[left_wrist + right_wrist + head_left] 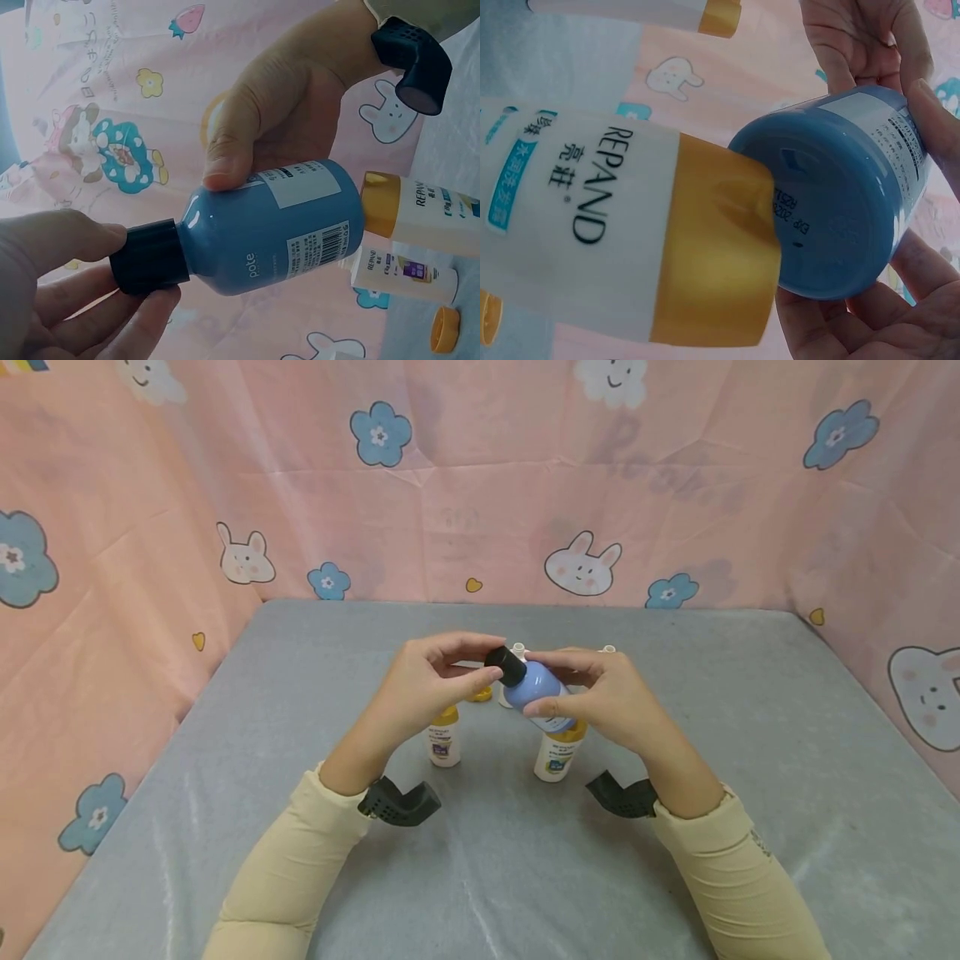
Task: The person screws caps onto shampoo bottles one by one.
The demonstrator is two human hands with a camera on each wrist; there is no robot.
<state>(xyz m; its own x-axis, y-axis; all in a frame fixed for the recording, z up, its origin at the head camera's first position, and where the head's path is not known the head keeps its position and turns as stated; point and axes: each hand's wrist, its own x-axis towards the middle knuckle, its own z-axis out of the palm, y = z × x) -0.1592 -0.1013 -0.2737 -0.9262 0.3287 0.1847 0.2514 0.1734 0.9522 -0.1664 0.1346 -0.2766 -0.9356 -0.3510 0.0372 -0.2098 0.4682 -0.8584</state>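
A blue bottle (531,683) with a black cap (506,666) is held tilted above the table, its cap toward the left. My left hand (429,683) pinches the cap between thumb and fingers; in the left wrist view the black cap (150,256) sits at the bottle's neck. My right hand (600,693) grips the body of the bottle, thumb on the near side. Its round base (817,210) faces the right wrist camera. Just below stands a white bottle with a gold cap (557,753), partly covered by the blue one in the head view.
Another white bottle with a gold cap (443,739) stands to the left. A loose gold cap (480,695) lies behind the hands. Uncapped white bottle necks (518,649) show farther back, mostly hidden. A grey cloth covers the table (337,643); a pink patterned curtain (480,485) hangs behind.
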